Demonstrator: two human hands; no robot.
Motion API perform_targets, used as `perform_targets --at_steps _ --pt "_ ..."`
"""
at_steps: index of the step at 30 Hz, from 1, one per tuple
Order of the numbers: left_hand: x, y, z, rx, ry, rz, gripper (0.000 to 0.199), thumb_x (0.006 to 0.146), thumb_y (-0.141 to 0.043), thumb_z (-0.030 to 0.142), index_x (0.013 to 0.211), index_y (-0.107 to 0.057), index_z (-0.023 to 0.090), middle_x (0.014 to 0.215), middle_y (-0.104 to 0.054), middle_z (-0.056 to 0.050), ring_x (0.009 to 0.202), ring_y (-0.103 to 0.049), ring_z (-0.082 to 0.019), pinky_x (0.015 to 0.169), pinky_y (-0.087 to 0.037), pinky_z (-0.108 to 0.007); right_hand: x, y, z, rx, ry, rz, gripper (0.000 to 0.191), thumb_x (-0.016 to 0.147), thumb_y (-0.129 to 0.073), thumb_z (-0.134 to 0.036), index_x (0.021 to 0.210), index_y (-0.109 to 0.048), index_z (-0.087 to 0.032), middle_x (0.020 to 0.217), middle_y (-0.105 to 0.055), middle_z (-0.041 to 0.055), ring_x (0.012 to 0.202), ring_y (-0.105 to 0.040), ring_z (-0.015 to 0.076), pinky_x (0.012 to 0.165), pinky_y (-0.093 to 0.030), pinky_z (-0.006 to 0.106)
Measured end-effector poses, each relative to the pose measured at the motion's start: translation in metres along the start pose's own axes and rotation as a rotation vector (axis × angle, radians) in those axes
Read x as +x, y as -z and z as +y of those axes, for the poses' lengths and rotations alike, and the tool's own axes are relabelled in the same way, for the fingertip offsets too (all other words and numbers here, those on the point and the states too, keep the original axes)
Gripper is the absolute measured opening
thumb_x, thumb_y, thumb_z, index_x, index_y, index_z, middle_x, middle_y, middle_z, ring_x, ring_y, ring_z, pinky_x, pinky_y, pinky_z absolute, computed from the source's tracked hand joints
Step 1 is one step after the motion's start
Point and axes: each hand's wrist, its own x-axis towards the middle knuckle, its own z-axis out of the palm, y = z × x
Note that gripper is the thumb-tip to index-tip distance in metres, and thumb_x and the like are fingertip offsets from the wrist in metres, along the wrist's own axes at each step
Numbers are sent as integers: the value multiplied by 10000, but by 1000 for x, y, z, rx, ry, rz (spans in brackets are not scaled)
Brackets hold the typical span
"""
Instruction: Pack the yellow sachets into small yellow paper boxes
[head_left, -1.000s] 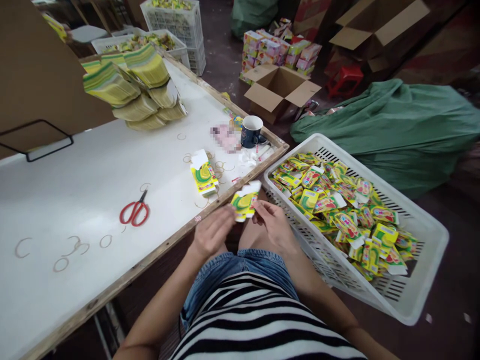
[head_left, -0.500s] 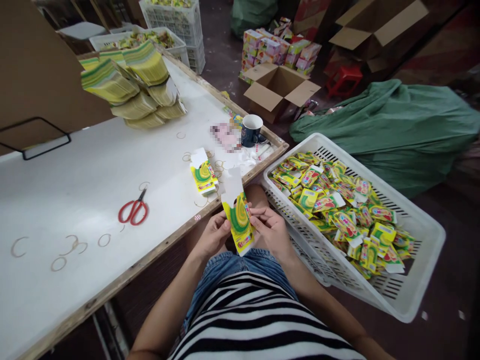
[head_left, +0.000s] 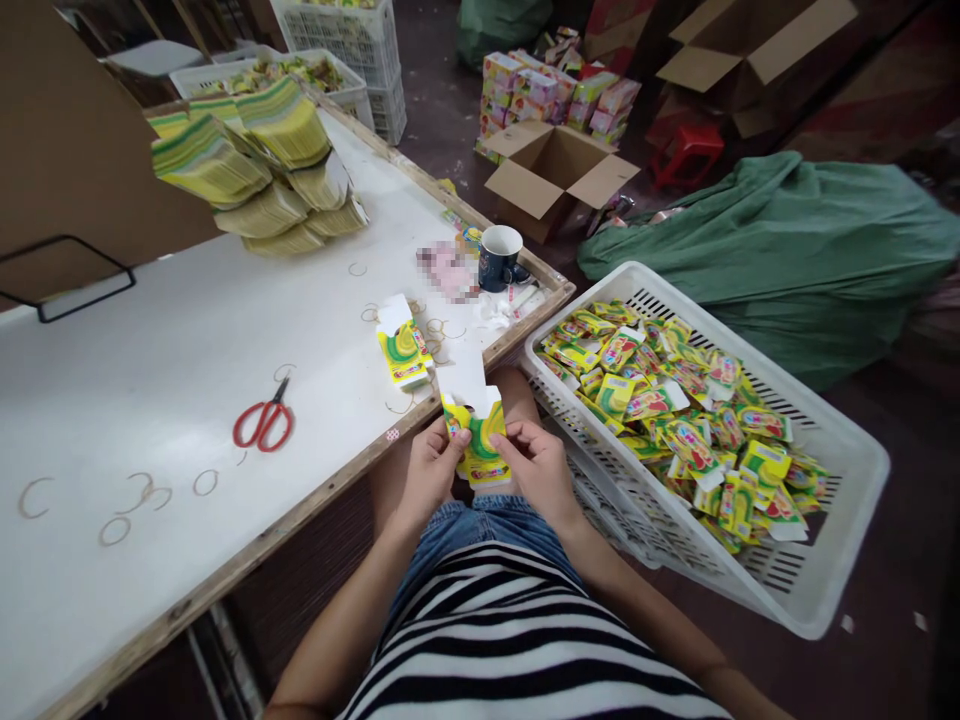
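Between my two hands, above my lap, is a small yellow and green printed carton [head_left: 480,440] with a white flap standing up at its far end. My left hand [head_left: 433,462] pinches its left edge with the thumb on the printed face. On the opposite edge, my right hand [head_left: 544,462] grips it between thumb and fingers. Just beyond, a small stack of flat cartons [head_left: 403,345] in the same print lies at the table's edge. To my right, folded cartons [head_left: 622,395] fill much of a white plastic basket [head_left: 847,560].
Red-handled scissors [head_left: 264,424] and several rubber bands [head_left: 205,482] lie on the white table [head_left: 180,370]. Bundled flat cartons [head_left: 255,160] are piled at its far side. A dark mug [head_left: 498,262] stands near the corner. An open cardboard box [head_left: 555,175] and green sack [head_left: 772,250] are beyond.
The carton has turned from a slanted, narrow view to show a wider face with side panels spread. Both hands have shifted their hold, the left thumb now over its front.
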Motion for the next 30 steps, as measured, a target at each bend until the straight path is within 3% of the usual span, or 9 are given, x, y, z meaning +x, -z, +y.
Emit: perform_targets --at_steps 5,9,11,14,18,21,24,27,30 --pt "-6 2 5 113 -119 -4 672 807 -769 316 1348 -376 259 1145 -705 -81 936 -714 -182 812 -569 -302 4 3 5 -82 93 18 214 831 -707 -357 967 -628 -211 831 -674 13 668 -625 148 609 -509 257" --pt "-9 10 14 117 -99 -171 659 859 -718 283 1410 -356 268 1139 -698 -87 978 -706 -192 837 -563 -308 10 13 -2 -57 172 -168 533 871 -678 -368 1356 -488 -258 1058 -674 55 810 -661 163 683 -536 267" --pt "-10 13 19 79 -67 -260 592 865 -712 261 1374 -410 249 1086 -712 -80 966 -709 -196 814 -565 -294 14 19 -8 -82 204 -253 460 905 -636 -408 1322 -538 -241 1009 -675 51 784 -646 158 662 -521 260" --pt "-11 16 21 12 -2 -368 448 849 -726 216 1235 -499 230 1035 -724 -57 917 -720 -180 794 -568 -269 20 26 -17 -149 240 -343 281 944 -580 -442 1056 -674 -203 868 -670 33 676 -595 142 592 -470 254" --pt "-12 16 16 -19 46 -388 461 814 -762 197 1188 -496 235 1038 -721 -49 905 -723 -179 774 -572 -257 24 28 -20 -226 332 -330 317 969 -545 -430 817 -697 -197 789 -661 39 737 -609 174 671 -481 291" --pt "-11 15 12 -10 56 -354 729 809 -771 221 1394 -341 295 1086 -710 -59 918 -722 -197 755 -583 -280 25 25 -16 -165 321 -248 237 946 -587 -432 1002 -677 -220 855 -669 36 793 -635 185 709 -507 299" --pt "-10 17 12 50 67 -365 689 818 -762 263 1396 -386 263 1091 -712 -81 935 -717 -212 753 -580 -280 26 24 -13 -101 281 -201 375 932 -612 -448 1252 -575 -256 961 -687 44 839 -654 191 738 -530 312" --pt "-8 18 12 138 42 -307 513 830 -746 289 1283 -516 217 1116 -712 -94 975 -705 -215 761 -570 -257 28 29 -18 -194 339 -218 332 962 -535 -503 1057 -704 -233 1036 -675 86 1001 -630 232 872 -511 369" --pt "-8 17 11 219 11 -240 492 844 -726 287 1290 -529 223 1169 -701 -94 997 -698 -216 778 -572 -265 30 33 -24 -253 257 -281 346 935 -566 -511 1011 -720 -210 902 -654 64 855 -616 209 736 -502 331"
